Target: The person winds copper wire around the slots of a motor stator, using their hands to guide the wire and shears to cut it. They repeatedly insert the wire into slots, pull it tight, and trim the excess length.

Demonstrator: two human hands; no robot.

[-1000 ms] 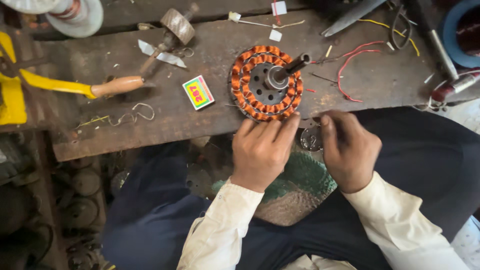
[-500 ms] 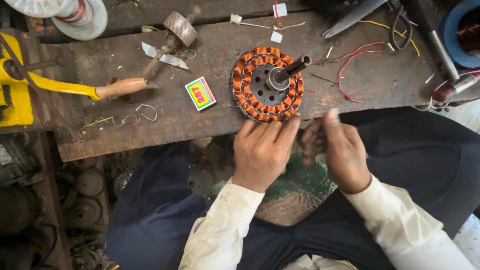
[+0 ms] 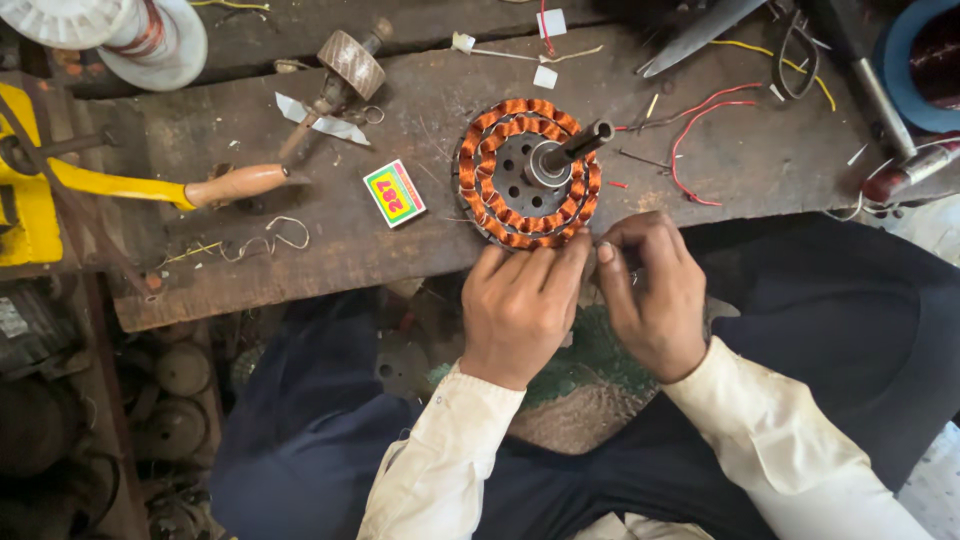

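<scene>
Stator (image 3: 527, 172): we find it at the workbench (image 3: 400, 260) near edge.
Left hand (image 3: 520, 305): fingers grasping stator rim.
Right hand (image 3: 650, 290): fingers pinched together beside it; contents unclear.

I count one copper-wound motor coil (image 3: 527, 172) with one steel shaft (image 3: 570, 152) on the tabletop (image 3: 400, 255). Two hands at its near edge: left hand (image 3: 520, 305), right hand (image 3: 650, 295). One small colourful box (image 3: 394, 193). One wooden-handled tool (image 3: 235, 185), one hammer (image 3: 340, 75), one white spool (image 3: 110, 30). Two red wires (image 3: 700, 130), one yellow wire (image 3: 790, 65). Two white paper scraps (image 3: 548, 50).
</scene>
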